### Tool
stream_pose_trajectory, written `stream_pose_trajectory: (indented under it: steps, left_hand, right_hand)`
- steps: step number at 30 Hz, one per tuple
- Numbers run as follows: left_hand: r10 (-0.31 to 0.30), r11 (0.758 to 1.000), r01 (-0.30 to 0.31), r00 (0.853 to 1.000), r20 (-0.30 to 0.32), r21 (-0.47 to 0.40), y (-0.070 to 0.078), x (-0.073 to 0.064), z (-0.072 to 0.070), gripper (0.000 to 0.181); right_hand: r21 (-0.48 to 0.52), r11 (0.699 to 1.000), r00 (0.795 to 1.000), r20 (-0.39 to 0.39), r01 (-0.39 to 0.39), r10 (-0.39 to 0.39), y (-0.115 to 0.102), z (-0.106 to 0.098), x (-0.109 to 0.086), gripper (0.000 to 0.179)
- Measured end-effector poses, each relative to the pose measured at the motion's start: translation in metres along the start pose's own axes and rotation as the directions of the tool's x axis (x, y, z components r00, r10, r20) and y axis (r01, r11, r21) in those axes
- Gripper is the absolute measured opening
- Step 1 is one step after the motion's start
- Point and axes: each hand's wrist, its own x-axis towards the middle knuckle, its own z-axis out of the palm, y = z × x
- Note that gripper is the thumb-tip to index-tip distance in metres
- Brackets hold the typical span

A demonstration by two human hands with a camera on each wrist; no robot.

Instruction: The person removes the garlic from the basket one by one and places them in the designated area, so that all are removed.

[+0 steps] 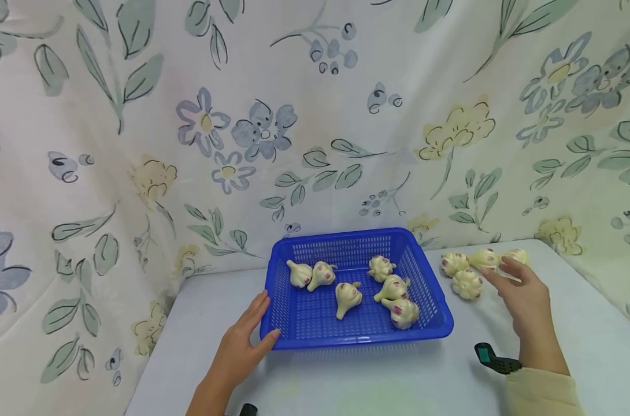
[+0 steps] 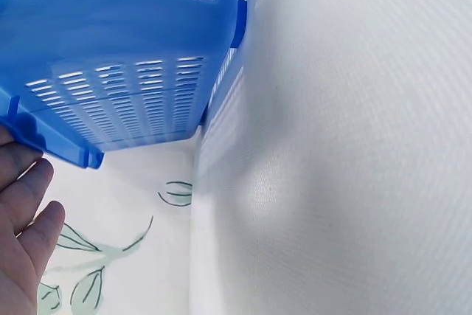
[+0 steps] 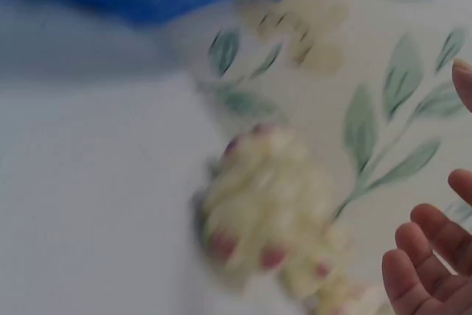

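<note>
A blue plastic basket [image 1: 315, 335] stands on the white table with several garlic bulbs [image 1: 348, 297] inside, some at its left, others along its right side. My left hand [image 1: 237, 351] touches the basket's left rim with extended fingers; in the left wrist view its fingertips meet the rim's outer edge. Right of the basket lies a group of garlic bulbs [image 1: 467, 285]. Over the right part of that group, my right hand [image 1: 527, 297] hovers with thumb and fingers apart. Garlic [image 3: 265, 197] looks blurred beside its spread fingers in the right wrist view.
A floral cloth [image 1: 346, 133] hangs behind the table, close to the basket's back edge. The white tabletop [image 1: 346, 381] extends in front of the basket and to both sides. Dark bands with devices sit at both wrists.
</note>
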Motion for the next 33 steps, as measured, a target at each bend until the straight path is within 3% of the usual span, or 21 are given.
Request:
stream_pose_trajectory:
  steps: [4,7,11,14,16,20,24,26,33]
  left_hand:
    - [-0.010,1.000,0.010,1.000,-0.004,0.006,0.001,-0.001,0.000,0.068]
    - [-0.011,1.000,0.011,1.000,-0.011,0.010,0.000,-0.001,0.000,0.068]
    - [-0.010,1.000,0.010,1.000,-0.008,0.004,0.000,-0.001,0.000,0.068]
    - [-0.010,1.000,0.010,1.000,-0.003,0.005,0.000,-0.001,0.000,0.068]
    - [-0.009,1.000,0.009,1.000,-0.003,0.006,0.000,-0.001,0.000,0.069]
    - [-0.022,1.000,0.022,1.000,-0.001,-0.004,0.002,-0.002,0.002,0.068]
    - [-0.045,0.999,0.045,0.999,0.021,-0.008,0.003,-0.004,0.004,0.069]
    - [-0.043,0.999,0.043,0.999,0.021,-0.004,0.002,-0.005,0.006,0.068]
    - [-0.005,1.000,0.005,1.000,-0.016,-0.001,0.001,-0.003,0.001,0.068]
  right_hand:
    - [0.048,0.990,0.989,-0.061,0.135,-0.132,-0.036,0.001,-0.019,0.071]
    - [0.090,0.958,0.960,-0.098,0.273,-0.264,-0.064,0.008,-0.034,0.062]
    - [0.239,0.868,0.899,-0.163,0.435,-0.406,-0.098,0.018,-0.046,0.050]
    - [0.369,0.786,0.867,-0.182,0.497,-0.463,-0.119,0.029,-0.048,0.043]
    - [0.385,0.761,0.851,-0.167,0.522,-0.499,-0.130,0.038,-0.047,0.042]
    - [0.308,0.786,0.841,-0.110,0.536,-0.530,-0.142,0.063,-0.042,0.043]
    - [0.270,0.826,0.863,-0.042,0.495,-0.503,-0.144,0.090,-0.033,0.048]
    - [0.251,0.838,0.865,0.006,0.485,-0.502,-0.145,0.104,-0.025,0.051]
    - [0.073,0.854,0.832,0.197,0.515,-0.518,-0.146,0.139,0.002,0.048]
